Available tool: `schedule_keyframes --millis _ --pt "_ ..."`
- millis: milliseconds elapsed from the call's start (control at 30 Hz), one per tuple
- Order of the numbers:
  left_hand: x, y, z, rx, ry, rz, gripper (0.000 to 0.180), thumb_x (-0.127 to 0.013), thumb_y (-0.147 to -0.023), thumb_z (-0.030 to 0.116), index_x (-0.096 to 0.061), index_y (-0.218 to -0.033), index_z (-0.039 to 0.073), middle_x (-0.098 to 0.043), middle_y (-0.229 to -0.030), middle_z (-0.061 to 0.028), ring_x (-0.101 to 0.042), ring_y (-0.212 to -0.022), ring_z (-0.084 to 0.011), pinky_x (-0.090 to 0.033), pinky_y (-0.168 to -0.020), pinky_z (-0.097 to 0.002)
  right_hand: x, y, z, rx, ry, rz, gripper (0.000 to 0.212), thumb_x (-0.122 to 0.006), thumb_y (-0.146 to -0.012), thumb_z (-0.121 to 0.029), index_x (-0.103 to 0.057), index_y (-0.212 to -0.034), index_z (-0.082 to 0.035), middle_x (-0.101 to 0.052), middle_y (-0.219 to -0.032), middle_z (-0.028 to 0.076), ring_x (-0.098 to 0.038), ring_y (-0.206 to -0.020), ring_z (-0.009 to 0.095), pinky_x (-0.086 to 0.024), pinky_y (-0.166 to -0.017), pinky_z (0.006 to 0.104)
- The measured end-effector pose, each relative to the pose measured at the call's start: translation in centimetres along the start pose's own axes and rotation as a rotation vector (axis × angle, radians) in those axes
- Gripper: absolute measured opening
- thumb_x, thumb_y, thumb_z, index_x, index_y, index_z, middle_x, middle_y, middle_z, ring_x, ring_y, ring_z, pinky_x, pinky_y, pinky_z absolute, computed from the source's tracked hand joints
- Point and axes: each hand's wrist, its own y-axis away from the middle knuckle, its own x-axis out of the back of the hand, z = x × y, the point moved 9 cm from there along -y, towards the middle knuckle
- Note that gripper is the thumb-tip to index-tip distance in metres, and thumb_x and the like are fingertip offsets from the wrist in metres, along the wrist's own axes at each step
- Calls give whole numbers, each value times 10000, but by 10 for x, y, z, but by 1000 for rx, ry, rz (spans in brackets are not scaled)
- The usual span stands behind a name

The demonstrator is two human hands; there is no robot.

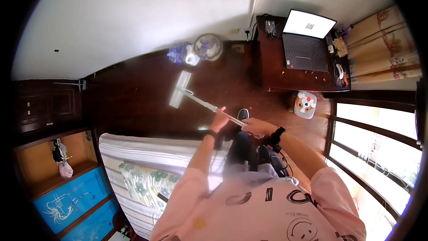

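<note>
A flat mop with a pale rectangular head (180, 90) lies angled over the dark wooden floor, left of centre. Its light pole (200, 101) slants down to the right toward my body. Partway along that pole, my left hand (217, 120) is closed around it. Closer to me, my right hand (257, 127) grips the pole's upper end, with a black band on the wrist. Just beyond the hands a dark shoe (243, 114) shows on the floor.
A bed with a striped sheet (147, 145) borders the floor near left. By the wall stand a round bin (208, 47) and a purple bag (177, 53). At right are a desk (276, 78) with an open laptop (305, 47), a dog-patterned stool (305, 105) and windows (374, 125).
</note>
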Motion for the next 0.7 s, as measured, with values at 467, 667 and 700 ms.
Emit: schedule_keyframes --millis 467,667,700 --pt "-42 17 25 38 560 -172 421 -602 -857 114 -509 -1239 -35 -552 -1184 -126 -548 -1051 -172 -466 -878 -301 -6 65 78 -35 -1059 -19 245 -512 -923 -123 -482 -1154 -48 -483 -713 -8 -380 -418 25 -311 -362 162" --pt "-174 84 154 -787 -469 -370 231 -631 -816 135 -636 -1012 14 -630 -1084 -185 -605 -1011 -251 -489 -828 -344 1 185 155 -69 -957 128 194 -497 -926 -157 -500 -1117 -122 -486 -720 -60 -360 -416 -3 -366 -385 163" --pt "-193 93 159 -808 -474 -372 231 -631 -816 135 -636 -1012 14 -630 -1084 -185 -605 -1011 -251 -489 -828 -344 -5 200 171 -54 -958 145 194 -497 -926 -157 -500 -1117 -122 -486 -720 -60 -360 -416 -3 -366 -385 163"
